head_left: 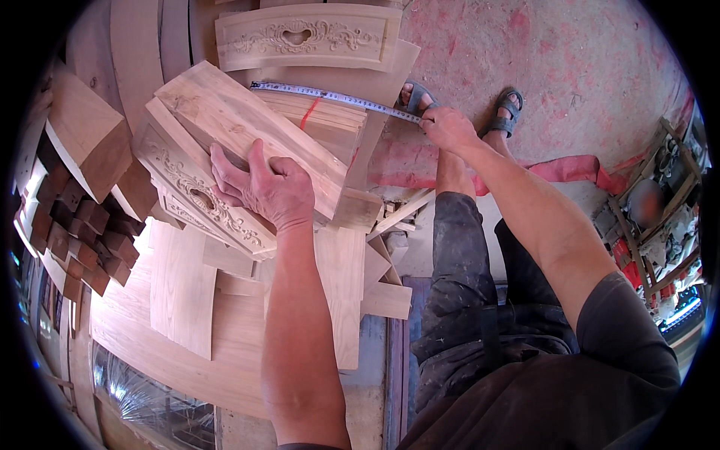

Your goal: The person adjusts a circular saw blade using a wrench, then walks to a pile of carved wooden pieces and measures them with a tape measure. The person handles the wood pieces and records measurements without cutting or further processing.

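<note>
My left hand (266, 187) grips at the seam between a plain thick wooden board (247, 120) and a carved wooden panel (199, 195). Its thumb side rests on the plain board, and the bent fingers reach over the carved panel's edge. In my right hand (448, 129), closed, is the right end of a tape measure (337, 97); whether the case is inside that hand is hidden. The blade stretches left over a stack of thin boards (330, 124) with a red line drawn across them, to beside the plain board.
Another carved panel (307, 37) lies at the far side. Wooden blocks (82, 232) are piled at left. Loose flat boards (180, 292) cover the near surface. At right, a cluttered wooden rack (652, 217) stands past red cloth (562, 171). My sandalled feet are on the dusty floor (555, 67).
</note>
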Demonstrator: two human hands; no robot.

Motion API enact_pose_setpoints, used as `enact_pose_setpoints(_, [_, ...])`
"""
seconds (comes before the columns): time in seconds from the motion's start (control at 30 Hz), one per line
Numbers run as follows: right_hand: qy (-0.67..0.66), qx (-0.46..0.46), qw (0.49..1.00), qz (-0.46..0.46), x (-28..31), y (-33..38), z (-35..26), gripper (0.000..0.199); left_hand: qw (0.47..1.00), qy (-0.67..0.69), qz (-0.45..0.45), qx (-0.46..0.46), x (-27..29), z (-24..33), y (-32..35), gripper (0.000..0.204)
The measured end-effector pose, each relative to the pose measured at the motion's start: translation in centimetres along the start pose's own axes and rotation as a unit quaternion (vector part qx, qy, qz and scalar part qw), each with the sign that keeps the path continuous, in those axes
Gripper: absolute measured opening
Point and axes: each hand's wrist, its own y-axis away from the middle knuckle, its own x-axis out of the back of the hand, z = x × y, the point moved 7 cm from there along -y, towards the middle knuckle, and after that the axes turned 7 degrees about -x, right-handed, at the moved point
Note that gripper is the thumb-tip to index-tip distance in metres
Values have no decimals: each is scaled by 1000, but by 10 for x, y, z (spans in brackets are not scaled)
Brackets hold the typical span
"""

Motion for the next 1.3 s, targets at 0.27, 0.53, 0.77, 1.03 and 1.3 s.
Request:
enact_pose_setpoints(0.27, [-3, -10, 1000, -8, 0, 1, 0, 32, 1000, -17, -18, 17, -3, -2, 1, 34])
enact_pose_setpoints(0.53, [-9, -8, 1000, -4, -1, 0, 1, 32, 1000, -18, -21, 14, -2, -2, 1, 34])
enact_pose_setpoints(0.77, [3, -4, 1000, -10, 0, 1, -1, 32, 999, -19, -20, 21, -4, -3, 3, 34])
enact_pose_setpoints(1.03, [-8, -11, 1000, -5, 3, 4, -1, 33, 1000, -19, -4, 13, -1, -1, 0, 33])
enact_pose_setpoints(1.3, [4, -6, 1000, -5, 2, 3, -3, 33, 1000, -19, -3, 15, -2, -2, 2, 33])
